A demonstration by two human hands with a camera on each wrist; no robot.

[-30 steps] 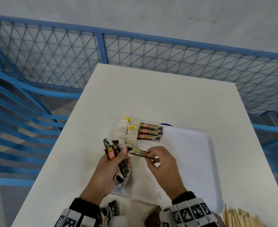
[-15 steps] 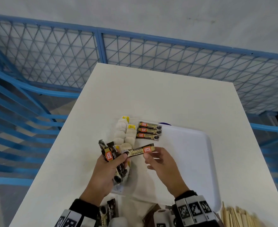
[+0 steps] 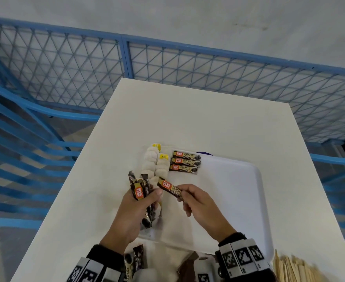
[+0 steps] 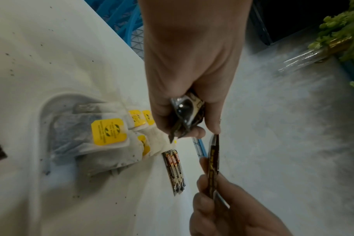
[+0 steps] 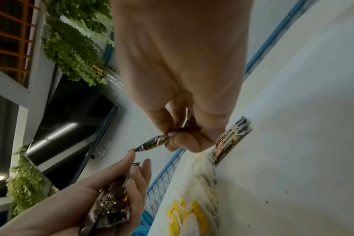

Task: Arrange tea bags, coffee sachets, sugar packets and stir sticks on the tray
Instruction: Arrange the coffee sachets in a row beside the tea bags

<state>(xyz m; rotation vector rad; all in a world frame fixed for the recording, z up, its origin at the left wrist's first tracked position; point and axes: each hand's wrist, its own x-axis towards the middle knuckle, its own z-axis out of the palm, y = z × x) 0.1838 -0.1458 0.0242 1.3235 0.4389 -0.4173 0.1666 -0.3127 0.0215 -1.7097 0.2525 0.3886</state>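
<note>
A white tray point(image 3: 238, 192) lies on the white table point(image 3: 187, 119). Along its left edge runs a row of white tea bags point(image 3: 153, 163) with yellow tags; the tea bags point(image 4: 103, 138) show close up in the left wrist view. Three coffee sachets point(image 3: 184, 161) lie side by side at the tray's far left. My left hand point(image 3: 139, 202) grips a bundle of coffee sachets point(image 3: 140, 192) above the tray's left edge. My right hand point(image 3: 196, 200) pinches a single coffee sachet point(image 3: 169, 186) by its right end, tilted, its free end close to my left thumb.
Wooden stir sticks point(image 3: 291, 269) lie at the bottom right beside the tray. More sachets point(image 3: 135, 261) and brown packets point(image 3: 187, 267) sit near the table's front edge. Blue mesh fencing point(image 3: 167, 64) surrounds the table. The tray's right half is bare.
My right hand has drawn one sachet out of the left hand's bundle, swung it round so its orange end points left, and now holds it clear of the bundle.
</note>
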